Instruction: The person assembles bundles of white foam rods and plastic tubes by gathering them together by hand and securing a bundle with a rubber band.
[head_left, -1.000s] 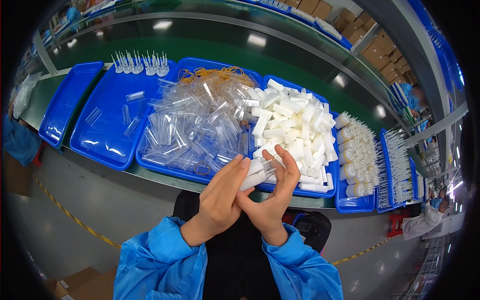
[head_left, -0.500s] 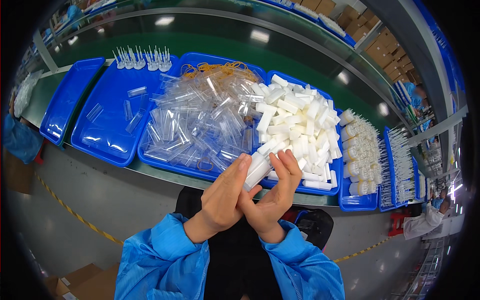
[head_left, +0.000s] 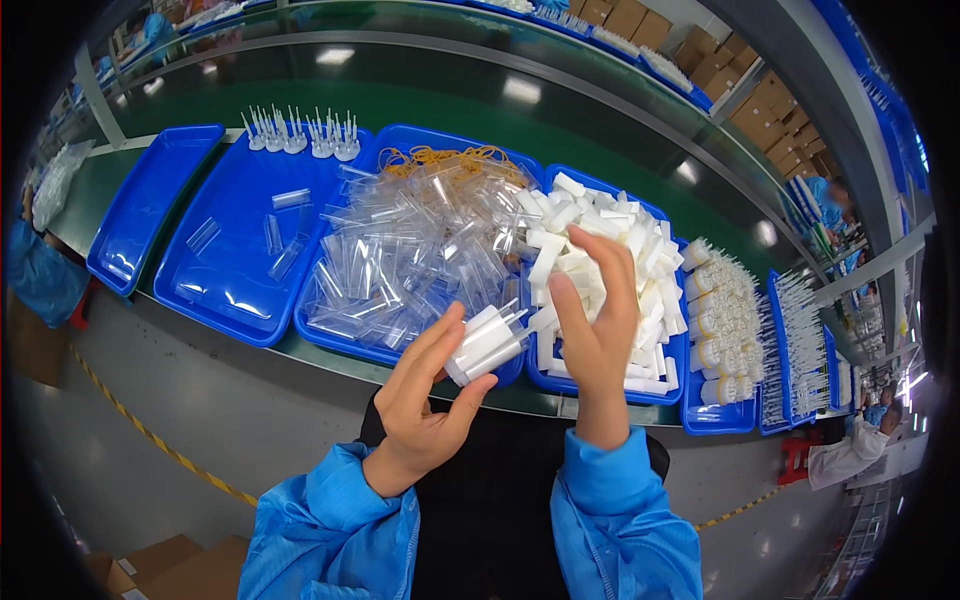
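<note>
My left hand [head_left: 418, 412] cradles a small bundle of clear plastic tubes [head_left: 487, 345], some with white pieces inside, between its fingers and thumb. The bundle tilts up to the right above the near edge of the trays. My right hand [head_left: 604, 345] is over the heap of white oblong pieces [head_left: 590, 215], thumb and forefinger apart and nothing seen between them; its other fingers are partly hidden. To the left of that heap, loose clear tubes [head_left: 400, 250] fill a blue tray, with orange rubber bands [head_left: 450, 160] at its far end.
Further left, a blue tray [head_left: 220, 290] holds a few clear tubes and white pronged parts [head_left: 300, 135]. Another blue tray [head_left: 150, 210] stands beyond it. On the right are banded white bundles [head_left: 722, 320] and a tray of thin upright parts [head_left: 800, 340]. A green conveyor [head_left: 430, 90] runs behind.
My hands have come apart. The right moved up and right over the white pieces and opened; the left keeps the tubes and has shifted slightly left. The view has shifted a little.
</note>
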